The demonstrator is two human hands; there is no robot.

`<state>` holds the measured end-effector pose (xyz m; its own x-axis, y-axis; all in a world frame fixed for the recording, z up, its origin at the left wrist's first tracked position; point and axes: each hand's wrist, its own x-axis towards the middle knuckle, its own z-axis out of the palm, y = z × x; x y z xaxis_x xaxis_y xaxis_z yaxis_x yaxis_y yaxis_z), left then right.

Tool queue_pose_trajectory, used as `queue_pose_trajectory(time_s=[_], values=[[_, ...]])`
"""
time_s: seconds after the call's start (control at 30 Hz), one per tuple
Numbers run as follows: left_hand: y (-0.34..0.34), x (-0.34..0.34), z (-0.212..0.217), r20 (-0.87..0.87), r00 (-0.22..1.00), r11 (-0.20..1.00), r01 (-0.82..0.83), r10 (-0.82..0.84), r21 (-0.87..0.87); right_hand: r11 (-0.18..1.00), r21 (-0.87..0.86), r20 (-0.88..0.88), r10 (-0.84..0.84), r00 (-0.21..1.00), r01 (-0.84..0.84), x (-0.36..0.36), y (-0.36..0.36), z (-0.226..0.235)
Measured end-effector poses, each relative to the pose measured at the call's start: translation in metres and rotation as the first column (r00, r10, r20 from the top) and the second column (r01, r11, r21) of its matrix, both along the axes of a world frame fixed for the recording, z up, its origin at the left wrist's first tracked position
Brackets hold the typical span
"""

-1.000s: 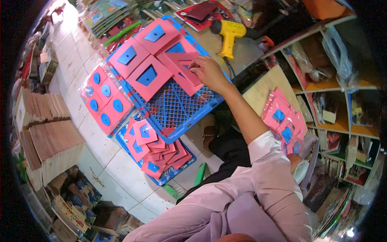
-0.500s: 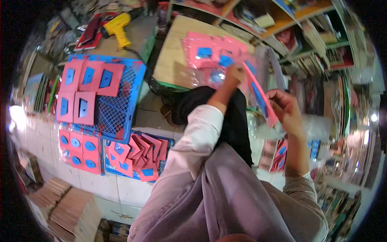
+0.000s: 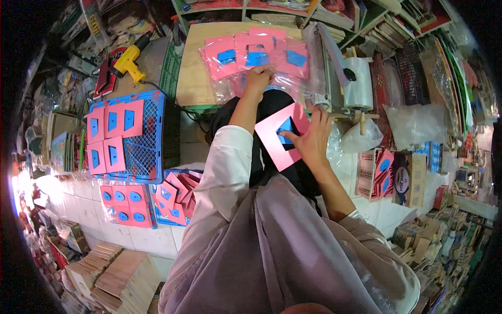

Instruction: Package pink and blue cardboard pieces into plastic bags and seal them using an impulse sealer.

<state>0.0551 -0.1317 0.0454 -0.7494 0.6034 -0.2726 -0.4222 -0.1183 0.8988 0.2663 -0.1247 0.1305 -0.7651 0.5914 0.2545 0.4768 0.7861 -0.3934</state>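
Over the lap | right hand grips pink frame | left hand reaches bagged pile

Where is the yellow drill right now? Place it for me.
In the head view the yellow drill lies at upper left, on a cluttered surface just above the blue crate of pink boards, left of the wooden board.

Cluttered workshop: drill, stacked shelves
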Motion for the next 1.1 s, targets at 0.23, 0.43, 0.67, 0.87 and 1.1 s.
queue_pose_trajectory(time_s=[0.23,0.43,0.67,0.87,1.1], values=[[-0.001,0.009,0.010,0.091,0.992,0.996,0.087,-0.088,0.010,0.320,-0.935,-0.134,0.086,0.987,-0.155,0.005,0.044,-0.010],[-0.001,0.016,0.006,-0.180,0.967,0.983,0.181,-0.183,-0.027,0.044,-0.998,-0.043,0.189,0.981,-0.052,-0.010,0.052,-0.004],[-0.012,0.016,0.012,-0.604,0.794,0.936,-0.158,-0.069,-0.314,0.129,-0.987,-0.078,0.169,0.983,-0.100,-0.016,0.046,-0.021],[-0.013,0.006,0.008,-0.715,0.692,0.959,-0.260,0.103,-0.114,0.069,-0.997,-0.041,-0.030,0.999,-0.039,0.040,0.081,-0.044],[-0.011,0.006,0.010,-0.719,0.695,0.982,-0.151,0.022,-0.116,0.369,-0.928,-0.294,-0.636,0.714,-0.053,0.102,0.090,-0.019]])
